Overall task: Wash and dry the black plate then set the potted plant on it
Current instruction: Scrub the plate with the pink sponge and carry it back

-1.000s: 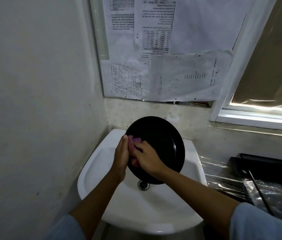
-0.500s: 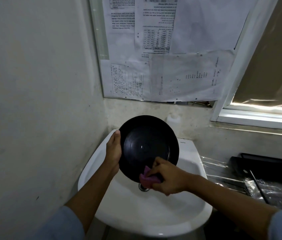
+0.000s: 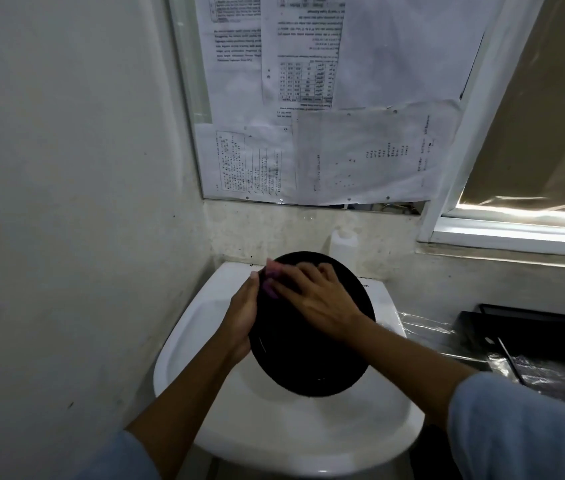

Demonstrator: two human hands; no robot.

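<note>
The round black plate is held tilted over the white sink. My left hand grips the plate's left rim. My right hand lies flat on the plate's upper face and presses a small pink sponge against it near the top left edge. Most of the sponge is hidden under my fingers. The potted plant is not in view.
A white bottle stands on the ledge behind the sink. A black tray and clear plastic wrap lie on the counter at the right. The wall is close on the left. Papers hang on the board above.
My right hand has swept the sponge from the plate's lower edge up to its top left. The plate has tilted and its face now points more upward.
</note>
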